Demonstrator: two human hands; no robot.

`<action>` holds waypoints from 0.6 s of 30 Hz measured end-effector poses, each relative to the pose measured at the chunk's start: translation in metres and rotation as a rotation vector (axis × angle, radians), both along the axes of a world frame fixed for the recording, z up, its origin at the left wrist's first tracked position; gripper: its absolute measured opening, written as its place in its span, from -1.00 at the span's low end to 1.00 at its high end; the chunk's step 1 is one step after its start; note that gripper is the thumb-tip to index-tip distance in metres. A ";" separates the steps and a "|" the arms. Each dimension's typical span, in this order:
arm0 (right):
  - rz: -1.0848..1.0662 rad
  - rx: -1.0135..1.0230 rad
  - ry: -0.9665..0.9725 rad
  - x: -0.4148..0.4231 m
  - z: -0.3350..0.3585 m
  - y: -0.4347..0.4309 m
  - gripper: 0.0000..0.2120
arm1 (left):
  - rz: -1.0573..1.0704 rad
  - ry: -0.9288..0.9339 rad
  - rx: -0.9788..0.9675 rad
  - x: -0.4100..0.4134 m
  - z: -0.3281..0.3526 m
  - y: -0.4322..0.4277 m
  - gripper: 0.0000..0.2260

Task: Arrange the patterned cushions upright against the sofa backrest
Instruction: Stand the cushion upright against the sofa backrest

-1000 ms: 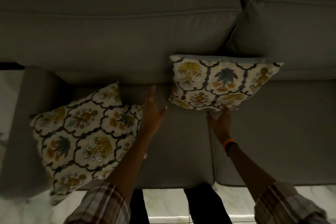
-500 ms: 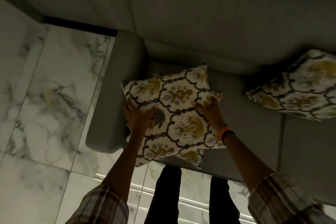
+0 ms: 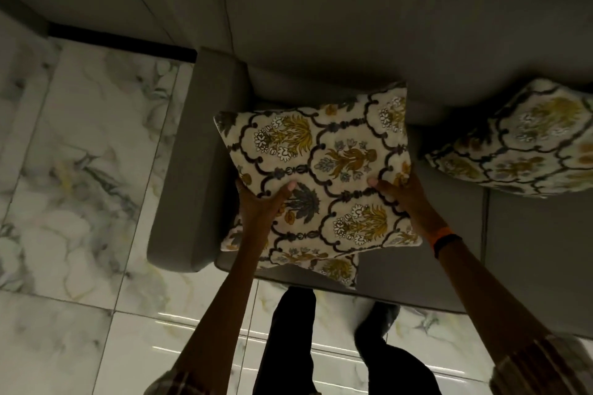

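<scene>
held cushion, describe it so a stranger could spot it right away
Find the grey sofa and go to its armrest end by the marble floor. The held cushion lies there, gripped by the left hand and right hand. The other cushion leans untouched against the backrest.

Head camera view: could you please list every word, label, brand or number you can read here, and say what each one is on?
There is no readable text.
The held cushion and the second cushion carry only a floral pattern.
The orange and black wristband shows no legible marking.
The sofa and floor tiles bear no writing.
</scene>
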State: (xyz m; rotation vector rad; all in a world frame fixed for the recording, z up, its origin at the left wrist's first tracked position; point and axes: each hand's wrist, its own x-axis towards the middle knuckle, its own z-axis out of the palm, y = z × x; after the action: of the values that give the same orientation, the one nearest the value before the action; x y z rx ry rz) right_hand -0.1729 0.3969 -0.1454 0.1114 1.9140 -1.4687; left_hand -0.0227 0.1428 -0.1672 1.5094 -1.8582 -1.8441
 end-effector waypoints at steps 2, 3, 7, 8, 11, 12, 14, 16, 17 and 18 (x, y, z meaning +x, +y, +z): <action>-0.044 -0.024 0.067 -0.004 0.012 0.028 -0.28 | -0.030 0.106 -0.070 -0.015 0.013 0.025 0.02; -0.071 -0.039 0.094 -0.007 0.018 0.045 -0.27 | -0.054 0.153 -0.086 -0.024 0.020 0.039 0.00; -0.151 -0.066 0.186 -0.019 0.037 0.128 -0.14 | -0.145 0.336 -0.067 -0.064 0.043 0.110 -0.06; -0.168 -0.066 0.204 -0.023 0.038 0.154 -0.12 | -0.171 0.370 -0.077 -0.075 0.047 0.133 -0.07; -0.259 -0.081 0.251 -0.041 0.043 0.233 -0.07 | -0.264 0.444 -0.165 -0.111 0.059 0.214 -0.16; -0.286 -0.082 0.262 -0.049 0.045 0.264 -0.09 | -0.285 0.451 -0.201 -0.125 0.060 0.249 -0.16; -0.337 -0.095 0.297 -0.068 0.048 0.328 -0.26 | -0.337 0.454 -0.215 -0.148 0.058 0.319 -0.14; -0.436 -0.097 0.305 -0.084 0.049 0.391 -0.50 | -0.409 0.453 -0.145 -0.166 0.057 0.388 -0.26; -0.479 -0.094 0.310 -0.093 0.051 0.427 -0.54 | -0.434 0.422 -0.126 -0.177 0.057 0.425 -0.31; -0.501 -0.088 0.310 -0.104 0.053 0.463 -0.56 | -0.464 0.427 -0.130 -0.189 0.055 0.462 -0.33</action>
State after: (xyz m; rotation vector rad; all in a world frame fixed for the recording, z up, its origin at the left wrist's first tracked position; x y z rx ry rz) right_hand -0.2765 0.8598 -0.0927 0.3633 2.1647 -1.9933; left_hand -0.2117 0.6045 -0.1125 0.6020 -2.1625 -1.9667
